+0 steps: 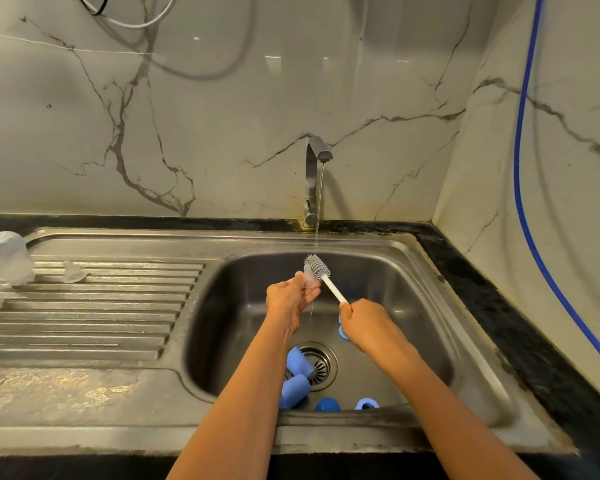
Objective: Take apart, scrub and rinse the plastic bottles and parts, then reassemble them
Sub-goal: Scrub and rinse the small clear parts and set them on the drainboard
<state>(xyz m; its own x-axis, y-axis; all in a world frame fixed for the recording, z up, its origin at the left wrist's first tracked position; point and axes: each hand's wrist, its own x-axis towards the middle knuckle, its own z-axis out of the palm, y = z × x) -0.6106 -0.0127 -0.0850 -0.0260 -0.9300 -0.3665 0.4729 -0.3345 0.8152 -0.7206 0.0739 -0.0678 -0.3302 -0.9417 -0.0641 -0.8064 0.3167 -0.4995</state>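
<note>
My left hand (288, 296) pinches a small clear plastic part (310, 282) over the sink basin (413, 306). My right hand (361, 322) grips the white handle of a bottle brush (321, 271), whose grey bristle head touches the clear part under the thin water stream. Two light blue bottle pieces (297, 379) lie by the drain. A dark blue cap (327, 404) and a light blue ring (367, 403) sit at the basin's near wall. Another blue piece (343, 332) shows just under my right hand.
The steel tap (314, 174) runs at the back of the sink. On the ribbed drainboard (101, 306) at left stand clear upturned bottle bodies (4, 259) and a clear teat (72, 271). A blue hose (523, 168) hangs down the right wall.
</note>
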